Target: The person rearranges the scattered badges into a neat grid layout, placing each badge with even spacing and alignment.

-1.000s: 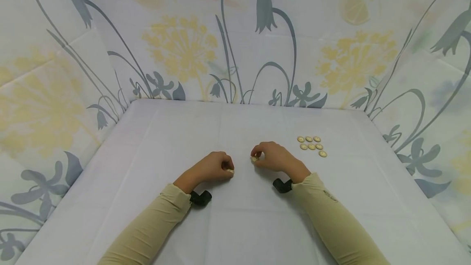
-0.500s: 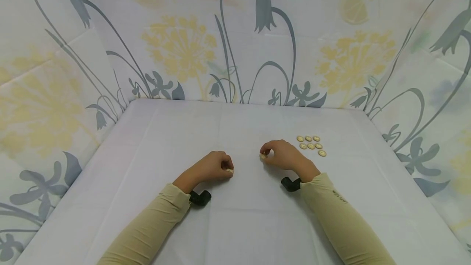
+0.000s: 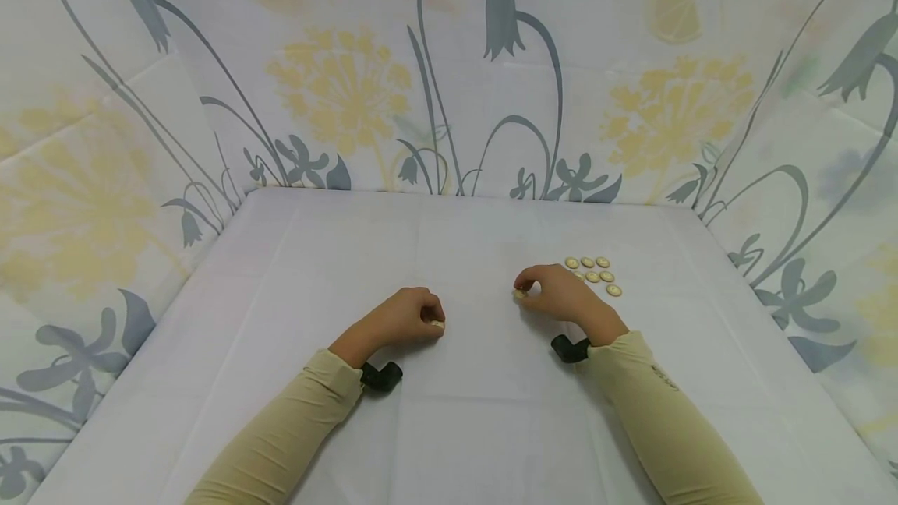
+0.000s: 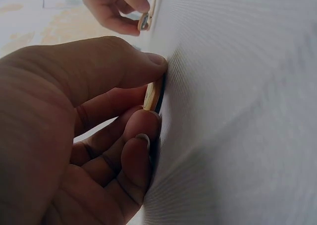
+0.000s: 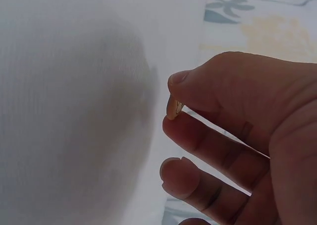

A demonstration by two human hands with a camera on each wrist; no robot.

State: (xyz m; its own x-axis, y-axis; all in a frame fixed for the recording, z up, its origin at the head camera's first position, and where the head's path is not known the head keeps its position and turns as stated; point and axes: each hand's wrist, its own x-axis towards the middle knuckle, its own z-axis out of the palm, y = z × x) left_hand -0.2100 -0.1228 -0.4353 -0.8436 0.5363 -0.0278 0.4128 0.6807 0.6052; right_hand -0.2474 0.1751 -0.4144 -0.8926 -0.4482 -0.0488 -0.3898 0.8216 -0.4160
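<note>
My left hand (image 3: 401,323) rests low at the white tabletop, left of the middle. It pinches a small round wooden disc (image 4: 152,97) between thumb and fingers, with the disc's edge at the cloth. My right hand (image 3: 567,298) is farther right and holds a similar disc (image 5: 173,107) by thumb and index fingertip, slightly above the surface. Several pale round discs (image 3: 592,277) with small dark marks lie in short rows just beyond the right hand. That hand partly covers one of them. The marks are too small to read.
A white cloth (image 3: 463,443) covers the table. Patterned fabric walls (image 3: 449,100) with grey and yellow flowers enclose the back and sides. Dark wrist-worn pieces (image 3: 382,378) stick out below both beige sleeves (image 3: 281,431).
My right hand has moved right and slightly away from me with its disc, toward the rows of discs. The left hand has stayed in place, still pinching its disc.
</note>
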